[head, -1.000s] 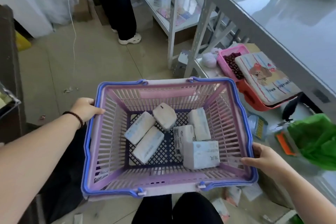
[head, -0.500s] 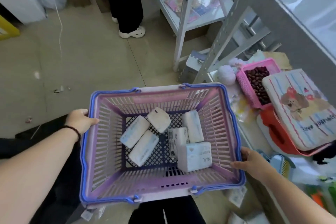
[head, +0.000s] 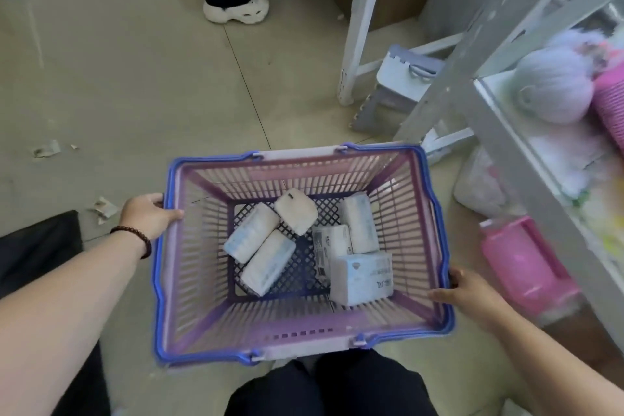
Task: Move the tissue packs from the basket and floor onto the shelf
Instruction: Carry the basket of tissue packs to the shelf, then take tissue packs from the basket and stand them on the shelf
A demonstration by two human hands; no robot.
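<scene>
A purple basket (head: 199, 280) with a blue rim hangs low over the floor in front of my legs. My left hand (head: 148, 216) grips its left rim and my right hand (head: 469, 290) grips its right rim. Inside lie several white and pale blue tissue packs (head: 251, 236), the largest one (head: 361, 277) at the front right corner. The grey shelf (head: 526, 159) stands to the right, its lower board carrying a pale fluffy ball (head: 553, 88) and a pink basket (head: 611, 101).
Another person's dark trousers and white shoe (head: 236, 10) stand at the top. A folded grey step stool (head: 395, 91) leans by a white shelf leg (head: 354, 44). A pink container (head: 523, 267) and a plastic bag (head: 479, 186) lie under the shelf. Paper scraps (head: 47, 149) dot the floor.
The basket has come down toward the floor, and my view has tilted down with it, so the shelf boards slide up and out to the right. Both hands keep their hold.
</scene>
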